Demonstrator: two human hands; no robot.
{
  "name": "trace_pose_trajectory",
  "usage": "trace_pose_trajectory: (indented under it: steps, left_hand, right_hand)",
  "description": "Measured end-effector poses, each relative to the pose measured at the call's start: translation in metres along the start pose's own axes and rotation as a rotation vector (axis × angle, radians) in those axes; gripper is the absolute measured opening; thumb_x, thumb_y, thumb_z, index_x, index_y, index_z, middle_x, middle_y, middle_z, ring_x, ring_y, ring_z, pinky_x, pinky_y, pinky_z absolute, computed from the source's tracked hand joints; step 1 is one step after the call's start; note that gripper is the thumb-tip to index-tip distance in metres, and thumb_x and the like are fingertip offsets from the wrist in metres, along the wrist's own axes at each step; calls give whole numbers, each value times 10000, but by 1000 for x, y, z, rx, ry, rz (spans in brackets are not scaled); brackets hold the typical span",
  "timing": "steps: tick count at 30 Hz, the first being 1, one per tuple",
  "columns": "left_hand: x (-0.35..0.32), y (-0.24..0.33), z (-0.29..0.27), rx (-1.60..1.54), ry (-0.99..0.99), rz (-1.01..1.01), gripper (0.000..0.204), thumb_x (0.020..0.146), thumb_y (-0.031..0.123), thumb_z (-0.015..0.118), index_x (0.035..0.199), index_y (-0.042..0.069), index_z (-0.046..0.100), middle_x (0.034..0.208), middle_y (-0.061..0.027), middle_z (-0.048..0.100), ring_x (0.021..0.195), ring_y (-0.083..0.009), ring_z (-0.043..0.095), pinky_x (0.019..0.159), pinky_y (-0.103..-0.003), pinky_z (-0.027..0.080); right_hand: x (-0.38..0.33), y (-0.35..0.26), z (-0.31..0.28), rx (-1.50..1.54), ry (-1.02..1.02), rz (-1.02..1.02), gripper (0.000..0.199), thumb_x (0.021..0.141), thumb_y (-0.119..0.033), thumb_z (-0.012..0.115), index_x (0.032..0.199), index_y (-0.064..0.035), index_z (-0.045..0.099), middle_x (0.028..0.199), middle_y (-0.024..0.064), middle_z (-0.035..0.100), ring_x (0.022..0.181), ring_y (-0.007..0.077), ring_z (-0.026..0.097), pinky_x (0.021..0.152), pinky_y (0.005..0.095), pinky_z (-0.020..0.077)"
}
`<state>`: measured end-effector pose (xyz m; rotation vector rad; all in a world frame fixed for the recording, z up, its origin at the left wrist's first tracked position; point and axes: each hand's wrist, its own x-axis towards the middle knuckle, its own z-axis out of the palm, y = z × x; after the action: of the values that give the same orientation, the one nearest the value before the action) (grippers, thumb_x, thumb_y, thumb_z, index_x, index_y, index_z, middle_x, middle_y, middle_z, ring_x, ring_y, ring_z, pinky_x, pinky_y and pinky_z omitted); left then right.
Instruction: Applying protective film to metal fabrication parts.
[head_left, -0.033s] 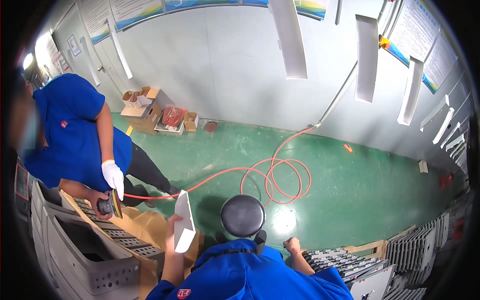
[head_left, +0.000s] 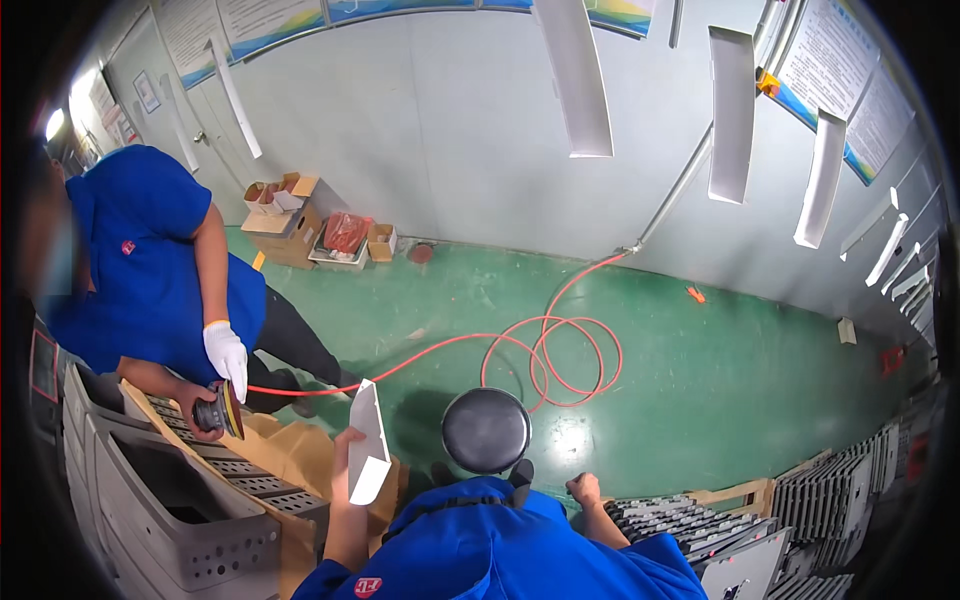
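At the far left, grey perforated metal housings [head_left: 170, 510] stand packed together with sheets of brown cardboard [head_left: 290, 455] laid over them. A co-worker in a blue shirt leans over them, one white-gloved hand [head_left: 226, 355] on a round hand sander [head_left: 215, 412] whose red air hose [head_left: 520, 345] runs out across the glossy green floor [head_left: 720, 380] and coils near the middle of the room. Cardboard boxes [head_left: 285, 215] sit against the pale grey wall [head_left: 440, 130] behind.

The person's left hand [head_left: 345, 455] is closed around the edge of a white flat panel [head_left: 368, 445], held upright just above the cardboard. A black round stool [head_left: 486, 430] stands on the floor directly ahead. The right hand [head_left: 585, 490] is curled into a loose fist, holding nothing that can be seen, just beside a stack of grey slotted panels [head_left: 680, 525] at the right. White panels [head_left: 735, 115] hang overhead along the wall.
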<state>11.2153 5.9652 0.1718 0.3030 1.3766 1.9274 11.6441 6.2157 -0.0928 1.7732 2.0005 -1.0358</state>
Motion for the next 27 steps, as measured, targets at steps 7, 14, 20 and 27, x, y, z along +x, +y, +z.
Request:
trace_pose_trajectory:
  steps: [7, 14, 20, 27]
  left_hand:
    - [12, 12, 5, -278, 181, -414, 567, 813, 203, 558, 1291, -92, 481, 699, -22, 518, 507, -118, 517, 457, -239, 457]
    - [1, 1, -6, -396, 52, -458, 615, 797, 166, 536, 1346, -84, 419, 732, -21, 514, 524, -121, 506, 508, -245, 479]
    - [-27, -19, -24, -656, 73, -337, 678, 871, 171, 552, 1425, -77, 250, 757, -52, 527, 566, -130, 513, 529, -252, 496]
    - [-19, -23, -19, -818, -3, -201, 716, 942, 172, 591, 1413, -57, 104, 770, -62, 510, 607, -143, 485, 541, -249, 478]
  right_hand:
    - [6, -13, 0, 19, 42, -68, 236, 738, -268, 682, 817, -68, 777, 829, 169, 728, 839, 310, 719, 823, 395, 562]
    - [14, -5, -14, -38, 16, -73, 253, 739, -287, 689, 833, -70, 779, 854, 178, 727, 856, 315, 715, 833, 397, 560]
    - [31, 4, -23, -66, -80, -78, 260, 733, -289, 705, 819, -51, 765, 829, 169, 727, 823, 315, 717, 807, 406, 565]
    - [52, -11, -29, -97, 72, -133, 380, 764, -322, 714, 963, 2, 709, 1040, 235, 694, 982, 382, 675, 852, 453, 557]
